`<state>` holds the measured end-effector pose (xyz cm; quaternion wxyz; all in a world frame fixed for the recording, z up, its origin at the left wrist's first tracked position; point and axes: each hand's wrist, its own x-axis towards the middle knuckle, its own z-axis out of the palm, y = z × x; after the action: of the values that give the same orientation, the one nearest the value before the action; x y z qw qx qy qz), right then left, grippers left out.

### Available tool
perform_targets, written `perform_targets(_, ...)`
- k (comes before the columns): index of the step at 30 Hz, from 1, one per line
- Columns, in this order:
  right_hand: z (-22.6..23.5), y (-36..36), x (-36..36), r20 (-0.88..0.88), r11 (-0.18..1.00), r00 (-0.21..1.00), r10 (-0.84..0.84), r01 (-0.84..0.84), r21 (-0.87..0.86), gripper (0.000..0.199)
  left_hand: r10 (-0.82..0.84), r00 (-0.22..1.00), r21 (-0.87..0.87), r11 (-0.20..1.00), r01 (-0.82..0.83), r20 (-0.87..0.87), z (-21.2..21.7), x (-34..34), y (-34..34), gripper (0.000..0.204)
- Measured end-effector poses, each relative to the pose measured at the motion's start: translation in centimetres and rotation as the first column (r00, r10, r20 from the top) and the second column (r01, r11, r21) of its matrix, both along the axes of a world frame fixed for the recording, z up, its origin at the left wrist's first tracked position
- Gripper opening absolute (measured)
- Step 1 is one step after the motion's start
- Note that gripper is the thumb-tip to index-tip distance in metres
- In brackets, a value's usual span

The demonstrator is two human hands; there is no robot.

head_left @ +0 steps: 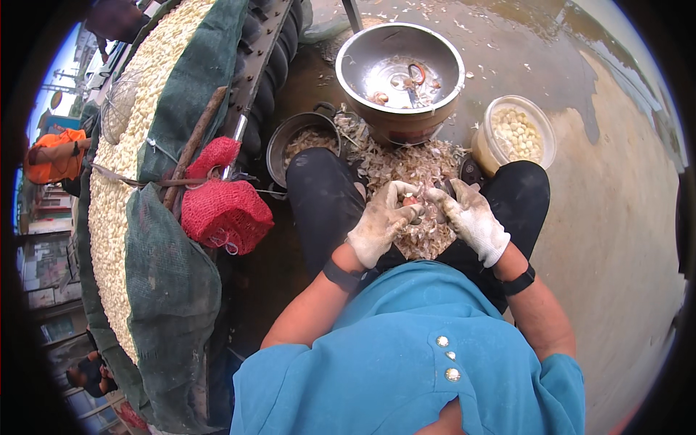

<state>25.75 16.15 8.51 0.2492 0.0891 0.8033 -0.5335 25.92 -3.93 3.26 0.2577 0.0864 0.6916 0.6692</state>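
Observation:
My left hand (382, 221), in a soiled white work glove, is closed around a small reddish-white garlic bulb (410, 200) between my knees. My right hand (475, 220), also gloved, is curled close beside it, with its fingertips bent toward the garlic. What those right fingers grip is hidden. Papery garlic skins (413, 163) lie heaped under and beyond both hands. Past the heap stands a large steel bowl (362, 67) holding a few garlic pieces, skins and a tool with a red-and-black loop handle (415, 75). At the right, a pale plastic bucket (549, 141) contains peeled garlic cloves (516, 134).
A metal pot (275, 156) with skins in it sits beyond my left knee. Along the left runs a raised bed of peeled cloves (112, 239) on dark green sheeting (170, 290). Red mesh bags (225, 214) hang at its edge. Other people are at the far left.

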Motion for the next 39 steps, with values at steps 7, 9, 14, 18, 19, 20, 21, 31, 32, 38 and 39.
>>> perform_targets(7, -2.0, 1.1, 1.3, -0.198, 0.98, 0.962, 0.19, -0.197, -0.017, 0.04, 0.086, 0.984, 0.064, 0.993, -0.096, 0.154, 2.9, 0.3, 0.5, 0.028)
perform_targets(9, -2.5, 1.1, 1.8, -0.32, 0.969, 0.915, 0.247, -0.232, 0.083, 0.038, 0.087, 0.995, -0.034, 0.996, -0.086, 0.055, 3.2, 0.2, 0.4, 0.031)
perform_targets(14, -1.8, 1.4, 2.1, -0.393, 0.866, 0.786, 0.477, -0.344, 0.363, 0.036, -0.001, 0.998, -0.092, 0.996, -0.005, -0.058, 3.9, 0.2, -0.2, 0.035)
perform_targets(18, -1.1, 1.1, 1.9, -0.39, 0.87, 0.789, 0.476, -0.358, 0.337, 0.037, -0.075, 0.996, 0.008, 0.997, 0.075, -0.039, 2.9, 0.2, -0.9, 0.036)
perform_targets(19, -1.0, 1.0, 1.9, -0.37, 0.875, 0.803, 0.467, -0.36, 0.324, 0.037, -0.077, 0.996, 0.01, 0.997, 0.077, -0.04, 2.9, 0.2, -1.0, 0.037)
perform_targets(20, -1.1, 1.1, 2.0, -0.371, 0.874, 0.802, 0.467, -0.358, 0.327, 0.037, -0.08, 0.996, 0.012, 0.997, 0.08, -0.041, 3.2, 0.3, -0.9, 0.037)
perform_targets(21, -1.3, 1.2, 2.1, -0.373, 0.874, 0.801, 0.468, -0.356, 0.331, 0.036, -0.083, 0.996, 0.014, 0.996, 0.084, -0.043, 3.4, 0.3, -0.9, 0.038)
perform_targets(31, -1.7, 2.2, 2.2, -0.254, 0.906, 0.879, 0.404, -0.423, -0.024, 0.036, -0.24, 0.937, -0.038, 0.971, 0.238, -0.253, 6.0, -0.3, -1.8, 0.024)
perform_targets(32, -1.1, 2.0, 2.2, -0.21, 0.901, 0.894, 0.396, -0.423, -0.1, 0.036, -0.234, 0.933, 0.031, 0.967, 0.252, -0.275, 5.5, -0.3, -2.0, 0.024)
perform_targets(38, -0.5, 1.6, 3.1, -0.156, 0.905, 0.942, 0.297, -0.33, -0.269, 0.037, -0.194, 0.98, 0.211, 0.957, 0.199, -0.042, 5.1, -0.4, -1.8, 0.031)
perform_targets(39, -0.6, 1.5, 3.1, -0.127, 0.909, 0.947, 0.296, -0.32, -0.265, 0.037, -0.181, 0.983, 0.243, 0.956, 0.166, 0.041, 4.9, -0.3, -1.7, 0.032)
